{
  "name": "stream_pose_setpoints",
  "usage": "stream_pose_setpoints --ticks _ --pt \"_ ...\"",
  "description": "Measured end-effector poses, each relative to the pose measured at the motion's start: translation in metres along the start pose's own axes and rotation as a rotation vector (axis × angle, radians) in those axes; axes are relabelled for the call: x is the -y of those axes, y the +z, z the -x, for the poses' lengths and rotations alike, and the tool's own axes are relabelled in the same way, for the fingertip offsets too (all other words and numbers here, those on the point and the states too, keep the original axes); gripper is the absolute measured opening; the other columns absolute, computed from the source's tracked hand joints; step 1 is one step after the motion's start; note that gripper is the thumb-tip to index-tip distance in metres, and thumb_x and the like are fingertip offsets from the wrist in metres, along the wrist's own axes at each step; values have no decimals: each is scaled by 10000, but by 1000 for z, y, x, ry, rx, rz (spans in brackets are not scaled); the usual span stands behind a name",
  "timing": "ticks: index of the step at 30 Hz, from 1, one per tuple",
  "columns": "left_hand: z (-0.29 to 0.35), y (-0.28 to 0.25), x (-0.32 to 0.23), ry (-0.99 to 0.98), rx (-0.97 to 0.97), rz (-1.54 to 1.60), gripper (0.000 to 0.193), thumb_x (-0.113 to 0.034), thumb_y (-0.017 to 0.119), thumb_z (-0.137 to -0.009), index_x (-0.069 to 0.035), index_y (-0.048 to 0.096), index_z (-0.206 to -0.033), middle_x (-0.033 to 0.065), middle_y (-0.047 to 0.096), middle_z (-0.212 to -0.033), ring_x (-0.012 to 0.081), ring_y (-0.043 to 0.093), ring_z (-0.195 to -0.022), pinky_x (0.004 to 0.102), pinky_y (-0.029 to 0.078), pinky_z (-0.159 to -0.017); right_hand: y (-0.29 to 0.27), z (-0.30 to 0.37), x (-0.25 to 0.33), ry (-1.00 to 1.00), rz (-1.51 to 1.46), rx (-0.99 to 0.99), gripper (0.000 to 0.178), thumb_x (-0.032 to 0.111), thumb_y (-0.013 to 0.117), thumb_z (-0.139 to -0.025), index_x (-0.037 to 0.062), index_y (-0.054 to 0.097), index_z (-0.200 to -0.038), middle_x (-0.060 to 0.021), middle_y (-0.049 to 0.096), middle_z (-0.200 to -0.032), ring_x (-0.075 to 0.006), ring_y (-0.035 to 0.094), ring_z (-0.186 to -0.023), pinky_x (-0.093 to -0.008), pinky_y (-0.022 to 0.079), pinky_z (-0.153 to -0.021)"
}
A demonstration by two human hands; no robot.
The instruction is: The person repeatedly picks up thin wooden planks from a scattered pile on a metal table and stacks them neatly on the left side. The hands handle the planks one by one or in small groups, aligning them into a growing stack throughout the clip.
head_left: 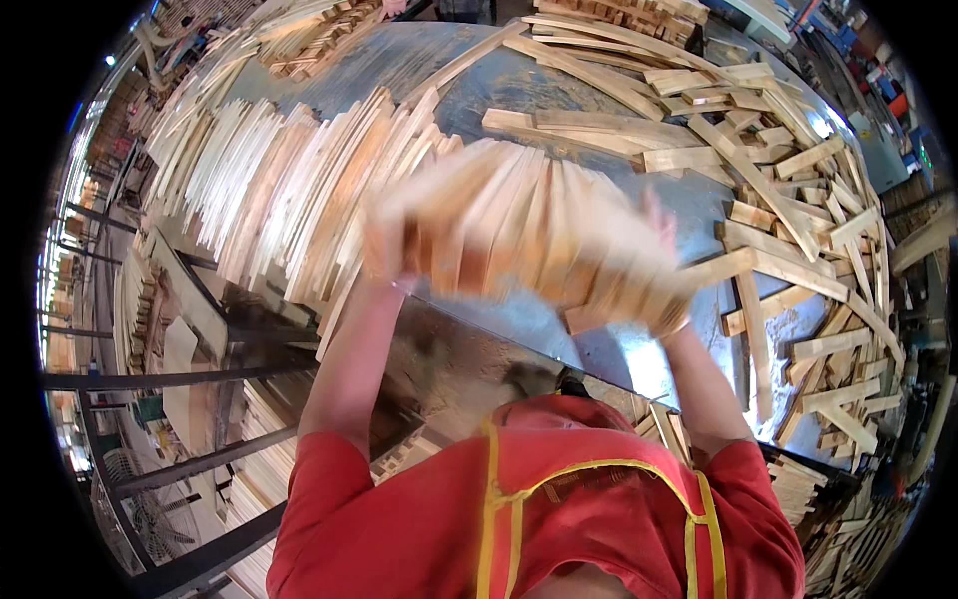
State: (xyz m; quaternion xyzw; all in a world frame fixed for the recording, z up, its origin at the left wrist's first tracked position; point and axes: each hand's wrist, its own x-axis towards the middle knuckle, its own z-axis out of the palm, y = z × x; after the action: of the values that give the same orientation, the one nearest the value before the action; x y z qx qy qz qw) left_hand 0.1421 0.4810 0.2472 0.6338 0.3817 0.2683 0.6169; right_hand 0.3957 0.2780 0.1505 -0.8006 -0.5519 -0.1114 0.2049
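A bundle of short wooden slats (pixel 529 220), side by side in a curved row, is squeezed between my two hands over the near edge of the metal table. At its left end my left hand (pixel 387 252) is closed on the outer slat. My right hand (pixel 667 311) grips the right end, with blurred fingers showing beyond the wood. Motion smears the bundle and both hands. Just left of the bundle, a long row of pale wooden slats (pixel 259 190) lies packed on the table.
Loose wooden blocks and strips (pixel 788 200) are heaped across the right side of the metal table (pixel 389 60). More stacked wood (pixel 319 40) lies at the far left. Dark metal bars (pixel 200 469) and a fan (pixel 140 504) are at the lower left.
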Motion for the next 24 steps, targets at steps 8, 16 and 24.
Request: stream_pose_setpoints --ticks 8,16,24 --pt "1 -114 151 303 569 -2103 453 -289 709 -961 -71 635 -1351 89 607 -1285 264 544 -1285 365 473 -1027 130 134 104 119 -44 582 985 330 724 -880 -31 235 -1656 -280 440 -1566 -426 390 -1518 -514 301 -1270" --pt "72 64 142 442 248 -1359 652 -328 699 -926 -56 541 -1497 148 613 -1383 311 501 -1397 463 356 -1223 70 58 -6 -181 104 655 660 303 704 -861 157 568 -1490 -138 582 -1469 -387 443 -1483 -520 354 -1218" --pt "101 88 217 340 106 -1355 743 -238 717 -831 -69 497 -1521 131 505 -1507 340 446 -1438 508 316 -1232 -5 55 -86 -168 -28 1031 475 321 763 -836 139 705 -1271 -192 681 -1287 -364 681 -1198 -499 563 -1013"
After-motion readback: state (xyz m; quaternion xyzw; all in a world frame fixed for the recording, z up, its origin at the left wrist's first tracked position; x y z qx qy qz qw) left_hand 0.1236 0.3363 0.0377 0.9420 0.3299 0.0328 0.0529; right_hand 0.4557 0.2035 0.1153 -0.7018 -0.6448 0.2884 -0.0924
